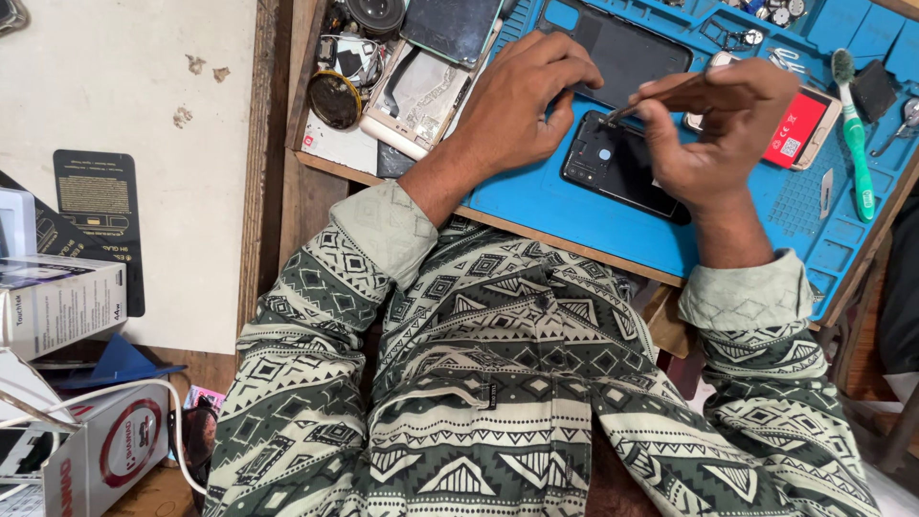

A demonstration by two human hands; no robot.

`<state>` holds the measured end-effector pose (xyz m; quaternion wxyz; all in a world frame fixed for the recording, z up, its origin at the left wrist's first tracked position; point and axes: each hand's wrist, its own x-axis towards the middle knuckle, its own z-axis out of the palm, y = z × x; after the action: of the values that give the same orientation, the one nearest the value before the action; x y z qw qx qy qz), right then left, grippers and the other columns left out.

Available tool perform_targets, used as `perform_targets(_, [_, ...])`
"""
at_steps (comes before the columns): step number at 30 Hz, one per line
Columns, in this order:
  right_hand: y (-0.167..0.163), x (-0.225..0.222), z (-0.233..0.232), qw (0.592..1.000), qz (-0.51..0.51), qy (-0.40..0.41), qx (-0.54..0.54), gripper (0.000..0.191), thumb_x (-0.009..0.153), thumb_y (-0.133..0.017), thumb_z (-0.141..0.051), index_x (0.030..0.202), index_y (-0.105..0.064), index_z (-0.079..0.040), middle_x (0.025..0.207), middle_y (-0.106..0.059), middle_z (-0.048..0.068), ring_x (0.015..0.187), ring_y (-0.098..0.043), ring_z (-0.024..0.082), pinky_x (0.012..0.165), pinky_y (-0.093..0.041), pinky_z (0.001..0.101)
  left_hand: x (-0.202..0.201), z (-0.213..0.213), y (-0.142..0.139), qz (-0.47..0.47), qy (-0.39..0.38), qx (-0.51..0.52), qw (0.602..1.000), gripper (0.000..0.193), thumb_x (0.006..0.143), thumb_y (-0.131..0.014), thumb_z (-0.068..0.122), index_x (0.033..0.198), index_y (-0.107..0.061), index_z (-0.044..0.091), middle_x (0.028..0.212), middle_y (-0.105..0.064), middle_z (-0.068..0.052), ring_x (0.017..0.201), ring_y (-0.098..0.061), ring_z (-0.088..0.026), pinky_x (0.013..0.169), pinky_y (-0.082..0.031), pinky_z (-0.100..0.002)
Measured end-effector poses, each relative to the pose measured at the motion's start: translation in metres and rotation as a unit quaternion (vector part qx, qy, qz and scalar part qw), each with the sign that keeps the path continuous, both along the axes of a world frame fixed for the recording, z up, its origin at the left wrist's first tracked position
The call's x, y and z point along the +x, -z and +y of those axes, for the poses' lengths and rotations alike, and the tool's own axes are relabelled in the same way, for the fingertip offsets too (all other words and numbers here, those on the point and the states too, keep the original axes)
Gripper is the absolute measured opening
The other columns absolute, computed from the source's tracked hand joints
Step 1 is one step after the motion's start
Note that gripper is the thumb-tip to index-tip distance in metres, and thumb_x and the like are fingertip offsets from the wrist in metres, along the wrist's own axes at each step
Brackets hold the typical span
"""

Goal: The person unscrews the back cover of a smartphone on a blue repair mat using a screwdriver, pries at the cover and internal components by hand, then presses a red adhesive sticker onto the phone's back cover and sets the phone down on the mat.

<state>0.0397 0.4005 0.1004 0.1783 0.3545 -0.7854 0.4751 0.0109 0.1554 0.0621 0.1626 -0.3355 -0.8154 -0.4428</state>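
Head view: your left hand (522, 101) pins the black phone (622, 168), a thin, fragile thing; steady it by its edges. Your right hand (718, 124) pinches tweezers (651, 99) above its top corner.

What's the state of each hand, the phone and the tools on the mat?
left hand: fingers resting on the phone's top edge
right hand: gripping a thin tool
thin tool: tip at the phone's upper corner
black phone: lying flat on the mat
blue mat: flat on the bench
green toothbrush: lying unused
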Motion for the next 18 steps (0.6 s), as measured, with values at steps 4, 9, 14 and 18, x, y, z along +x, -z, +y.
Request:
perform_targets(4, [-0.027,0.01,0.003,0.998,0.048,0.008,0.044,0.053,0.112,-0.066,0.013,0.135,-0.024,-0.01,0.107,-0.063,0.018,0.098,-0.074,0.031,0.085,-0.067,0.0356,0.001,-0.003,0.0,0.005,0.021,-0.003,1.0,0.02,0.087,-0.073,0.005,0.106,-0.074,0.012,0.115,-0.064,0.001,0.111,-0.06,-0.02,0.098,-0.049,-0.038])
perform_targets(9, [-0.026,0.034,-0.001,0.998,0.019,0.039,0.05,0.056,0.105,-0.07,0.014,0.133,-0.027,-0.008,0.119,-0.05,0.019,0.095,-0.075,0.031,0.079,-0.067,0.0344,0.0,-0.007,0.002,-0.003,0.044,-0.007,0.999,0.019,0.091,-0.083,0.019,0.107,-0.075,0.012,0.126,-0.061,-0.003,0.122,-0.056,-0.024,0.102,-0.046,-0.041])
perform_targets(14, [0.006,0.05,-0.006,0.998,-0.019,0.065,-0.012,0.057,0.102,-0.071,0.014,0.133,-0.028,-0.008,0.121,-0.048,0.016,0.095,-0.075,0.032,0.083,-0.067,0.038,0.002,-0.004,0.0,0.017,0.043,-0.029,0.999,0.028,0.088,-0.089,0.026,0.109,-0.075,0.013,0.132,-0.058,-0.005,0.129,-0.052,-0.027,0.106,-0.044,-0.044])
perform_targets(18, [0.02,0.055,0.003,0.998,-0.011,0.057,-0.033,0.055,0.103,-0.069,0.013,0.131,-0.027,-0.008,0.115,-0.048,0.017,0.093,-0.075,0.031,0.084,-0.069,0.0373,0.005,-0.001,-0.003,0.018,0.038,-0.039,0.998,0.036,0.083,-0.093,0.031,0.109,-0.076,0.014,0.136,-0.056,-0.006,0.133,-0.049,-0.028,0.109,-0.042,-0.045])
